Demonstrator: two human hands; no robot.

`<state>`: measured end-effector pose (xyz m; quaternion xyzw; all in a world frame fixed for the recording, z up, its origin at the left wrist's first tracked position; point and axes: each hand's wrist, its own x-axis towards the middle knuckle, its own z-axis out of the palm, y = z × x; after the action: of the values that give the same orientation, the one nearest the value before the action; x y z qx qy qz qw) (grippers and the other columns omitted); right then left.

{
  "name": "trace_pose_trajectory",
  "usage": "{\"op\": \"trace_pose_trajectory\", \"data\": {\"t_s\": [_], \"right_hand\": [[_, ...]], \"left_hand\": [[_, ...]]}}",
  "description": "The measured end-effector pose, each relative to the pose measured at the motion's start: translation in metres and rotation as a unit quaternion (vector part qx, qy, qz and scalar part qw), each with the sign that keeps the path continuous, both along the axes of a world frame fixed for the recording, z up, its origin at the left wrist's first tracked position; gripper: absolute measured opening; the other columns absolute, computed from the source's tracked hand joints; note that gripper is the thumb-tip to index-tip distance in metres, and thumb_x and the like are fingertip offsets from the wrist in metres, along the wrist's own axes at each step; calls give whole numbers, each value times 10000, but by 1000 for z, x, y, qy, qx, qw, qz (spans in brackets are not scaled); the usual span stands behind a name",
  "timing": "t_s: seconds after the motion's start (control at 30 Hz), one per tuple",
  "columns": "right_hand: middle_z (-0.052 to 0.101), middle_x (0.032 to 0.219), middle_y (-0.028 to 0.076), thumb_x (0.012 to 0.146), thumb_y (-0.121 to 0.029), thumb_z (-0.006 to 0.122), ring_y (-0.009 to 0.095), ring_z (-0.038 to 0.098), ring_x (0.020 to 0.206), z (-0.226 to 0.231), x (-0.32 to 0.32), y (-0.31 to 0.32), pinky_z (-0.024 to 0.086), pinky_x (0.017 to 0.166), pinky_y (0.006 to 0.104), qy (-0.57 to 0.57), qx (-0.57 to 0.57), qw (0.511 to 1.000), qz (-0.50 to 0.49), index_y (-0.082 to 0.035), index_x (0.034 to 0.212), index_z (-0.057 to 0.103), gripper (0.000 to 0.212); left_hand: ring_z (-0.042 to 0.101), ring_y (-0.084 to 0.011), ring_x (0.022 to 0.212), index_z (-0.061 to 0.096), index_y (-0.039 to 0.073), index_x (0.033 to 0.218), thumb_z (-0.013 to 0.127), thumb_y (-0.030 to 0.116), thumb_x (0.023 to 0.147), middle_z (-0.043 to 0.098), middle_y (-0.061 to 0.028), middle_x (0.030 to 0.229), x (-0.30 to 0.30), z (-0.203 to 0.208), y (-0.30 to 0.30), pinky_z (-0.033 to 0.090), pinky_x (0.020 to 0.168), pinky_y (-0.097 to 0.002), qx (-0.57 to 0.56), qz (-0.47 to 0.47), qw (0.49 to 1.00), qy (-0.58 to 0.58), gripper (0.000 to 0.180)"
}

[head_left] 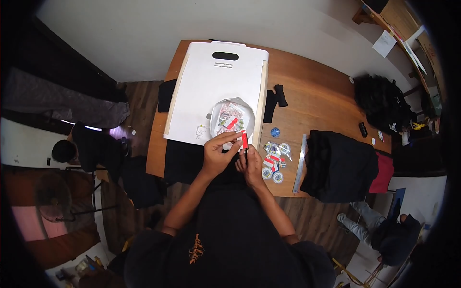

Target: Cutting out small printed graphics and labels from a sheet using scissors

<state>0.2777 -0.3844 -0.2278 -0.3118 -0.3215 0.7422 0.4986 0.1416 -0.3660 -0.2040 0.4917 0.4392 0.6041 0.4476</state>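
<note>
Over the near rim of a white bowl [214,113], my hands meet at a small red-and-white strip [244,140]. The fingertips of my left hand [217,156] are pinched together at the strip's left side. My right hand [252,170] is closed just below it, with a small dark thing between the fingers that is too small to name. Printed scraps of paper or plastic [230,115] lie in the bowl, some red and white. Right of my right hand is a loose group of round printed stickers [278,177] and red-and-white pieces.
Under the bowl lies a white board [197,91] with a handle slot on the wooden table [312,91]. To the right are a blue round item [275,132], a metal ruler [300,165], folded black cloth [341,165] and a black bag [382,101]. Other people are at left [96,149] and right [396,235].
</note>
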Motion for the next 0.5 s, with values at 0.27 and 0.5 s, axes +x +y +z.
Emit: {"op": "trace_pose_trajectory", "data": {"t_s": [0.27, 0.5], "right_hand": [[323, 556, -42, 1095, -371, 339, 61, 247, 417, 7, 2, 2, 241, 432, 239, -7, 13, 1000, 4, -66, 992, 516, 367], [318, 554, -40, 1094, -371, 346, 61, 246, 421, 0, 3, 3, 245, 435, 242, -7, 6, 1000, 6, -65, 987, 520, 369]], "left_hand": [[651, -143, 937, 701, -43, 1152, 710, -86, 847, 687, -150, 1113, 0, 1, 0, 522, 840, -249, -1, 1, 1000, -7, 308], [652, -142, 927, 698, -44, 1153, 708, -88, 847, 689, -151, 1114, -1, 0, -1, 528, 837, -252, -6, -7, 1000, -2, 309]]}}
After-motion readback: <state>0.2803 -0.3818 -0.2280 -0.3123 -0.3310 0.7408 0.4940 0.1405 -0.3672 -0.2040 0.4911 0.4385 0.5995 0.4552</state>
